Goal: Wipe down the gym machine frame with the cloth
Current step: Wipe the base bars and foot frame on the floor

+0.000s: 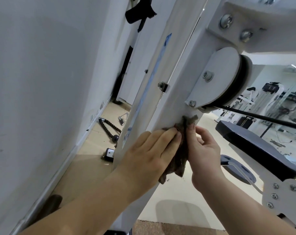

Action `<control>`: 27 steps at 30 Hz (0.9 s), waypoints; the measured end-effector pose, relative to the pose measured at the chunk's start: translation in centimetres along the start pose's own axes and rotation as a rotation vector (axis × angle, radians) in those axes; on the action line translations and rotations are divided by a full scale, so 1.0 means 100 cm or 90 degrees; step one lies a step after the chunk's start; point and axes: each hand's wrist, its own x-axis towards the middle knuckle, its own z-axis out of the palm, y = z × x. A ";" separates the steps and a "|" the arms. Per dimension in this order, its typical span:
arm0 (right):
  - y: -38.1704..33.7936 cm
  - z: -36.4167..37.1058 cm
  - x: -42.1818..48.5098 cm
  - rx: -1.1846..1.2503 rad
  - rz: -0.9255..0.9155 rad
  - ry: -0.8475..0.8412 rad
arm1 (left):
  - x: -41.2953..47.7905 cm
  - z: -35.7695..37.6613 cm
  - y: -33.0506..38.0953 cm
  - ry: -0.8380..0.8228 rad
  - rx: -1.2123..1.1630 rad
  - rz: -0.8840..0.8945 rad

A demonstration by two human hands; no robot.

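Wall (42, 82): white, filled the view far to the left of the gripping hands.
Frame (174, 92): a white slanted upright of the gym machine ran from above the grip down behind both hands.
Padded seat (256, 146): dark, lay to the right of the grip.
Pulley (218, 77): sat just above the grip, bolted to the frame.
Cable (262, 118): black, led off rightward from the pulley.
Rope handle (108, 128): lay on the floor, well left of the grip.
Left hand (149, 150): fingers straight and flat, pressed the cloth against the frame.
Right hand (203, 150): fingers curled, pinched the cloth's right edge.
Cloth (179, 153): dark, crumpled, was held between both hands on the frame's edge, its tail hanging below.
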 end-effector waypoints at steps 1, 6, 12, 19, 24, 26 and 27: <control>-0.001 0.000 0.000 0.001 0.003 -0.001 | 0.000 -0.003 -0.005 -0.001 0.024 0.019; -0.003 -0.002 0.000 0.021 0.030 -0.014 | 0.019 -0.008 -0.020 -0.048 0.122 0.143; -0.007 -0.014 0.002 0.037 0.067 -0.078 | -0.008 0.000 -0.032 -0.059 0.149 0.120; -0.004 -0.004 -0.003 0.046 0.046 -0.045 | 0.035 -0.029 -0.052 0.036 0.234 0.133; -0.004 -0.005 -0.005 0.056 0.054 -0.048 | 0.005 -0.004 -0.031 -0.023 0.210 0.086; -0.003 -0.004 -0.007 0.060 0.054 -0.048 | -0.041 0.004 -0.023 -0.120 0.203 0.174; -0.001 -0.004 -0.009 0.054 0.052 -0.047 | -0.053 0.003 -0.024 -0.156 0.194 0.216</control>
